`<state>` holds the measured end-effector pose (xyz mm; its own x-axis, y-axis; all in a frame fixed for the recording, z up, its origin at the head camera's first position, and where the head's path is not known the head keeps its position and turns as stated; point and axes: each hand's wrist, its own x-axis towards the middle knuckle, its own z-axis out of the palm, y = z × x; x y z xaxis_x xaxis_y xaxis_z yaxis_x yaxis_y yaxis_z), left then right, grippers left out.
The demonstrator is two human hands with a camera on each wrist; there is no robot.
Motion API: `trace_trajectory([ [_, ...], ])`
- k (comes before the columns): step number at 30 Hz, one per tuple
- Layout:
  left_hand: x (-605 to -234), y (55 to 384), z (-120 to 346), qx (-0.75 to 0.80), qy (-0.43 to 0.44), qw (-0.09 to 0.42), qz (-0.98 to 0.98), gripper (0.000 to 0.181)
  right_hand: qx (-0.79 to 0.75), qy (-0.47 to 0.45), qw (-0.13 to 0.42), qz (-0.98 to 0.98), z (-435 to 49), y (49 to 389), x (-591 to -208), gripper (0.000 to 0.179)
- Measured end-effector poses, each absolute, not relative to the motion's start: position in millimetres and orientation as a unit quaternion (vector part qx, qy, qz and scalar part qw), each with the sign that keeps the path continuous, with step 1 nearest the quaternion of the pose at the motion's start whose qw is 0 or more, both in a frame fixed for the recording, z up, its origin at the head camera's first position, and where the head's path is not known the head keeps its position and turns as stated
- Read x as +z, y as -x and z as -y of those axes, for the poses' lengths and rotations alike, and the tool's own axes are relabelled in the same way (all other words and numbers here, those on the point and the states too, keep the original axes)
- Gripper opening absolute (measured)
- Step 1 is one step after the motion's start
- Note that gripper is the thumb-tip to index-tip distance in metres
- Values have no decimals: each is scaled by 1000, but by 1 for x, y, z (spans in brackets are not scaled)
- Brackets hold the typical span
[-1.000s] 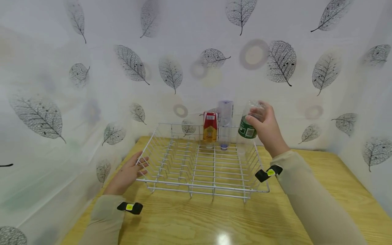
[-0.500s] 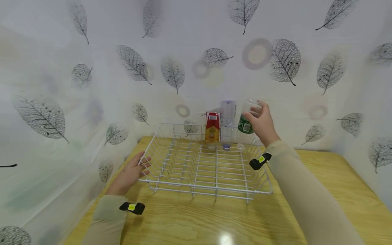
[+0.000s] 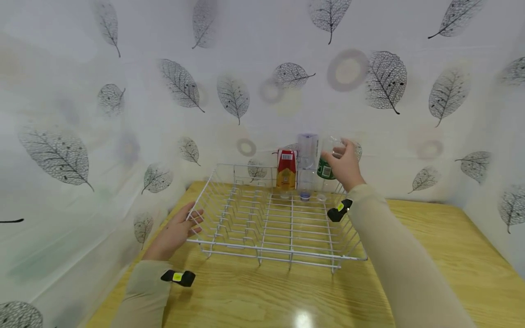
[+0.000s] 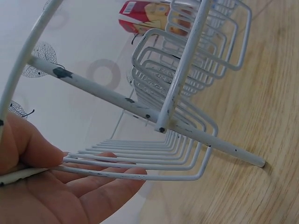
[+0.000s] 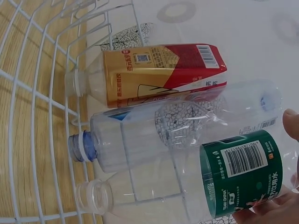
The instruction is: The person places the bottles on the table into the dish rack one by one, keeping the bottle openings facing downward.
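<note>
My right hand (image 3: 346, 165) holds a clear plastic bottle with a green label (image 3: 326, 171) near its base. The bottle is upside down, its mouth (image 5: 93, 197) low at the back right of a white wire dish rack (image 3: 279, 249). Beside it stand another inverted clear bottle (image 5: 140, 135) with a blue neck and a red and gold labelled bottle (image 3: 286, 171). At the rack's left side, my left hand (image 3: 176, 232) grips the rim, the thumb (image 4: 35, 147) over the rail and the fingers (image 4: 112, 196) stretched under the side wires.
The rack stands on a wooden table (image 3: 246, 296). Rows of upright wire prongs (image 3: 250, 228) run through its left half. A pale curtain with leaf prints (image 3: 234, 95) hangs behind and along both sides.
My right hand has moved left with the green-labelled bottle, bringing it closer to the blue-necked one. The left hand stays on the rack's rim. The head view has shifted slightly.
</note>
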<state>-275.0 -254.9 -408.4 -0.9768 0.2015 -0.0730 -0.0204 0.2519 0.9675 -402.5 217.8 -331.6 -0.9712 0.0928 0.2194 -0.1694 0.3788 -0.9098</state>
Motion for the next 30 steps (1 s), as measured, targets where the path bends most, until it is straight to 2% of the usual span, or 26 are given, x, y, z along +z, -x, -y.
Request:
trace_trajectory([
  [11,-410,275,258,601,-54,92,-792,60,541,-13,115,833,-218,412,-337,96],
  [30,-410,276,258,604,-47,94,-790,60,531,-18,76,844,-220,413,-336,100],
])
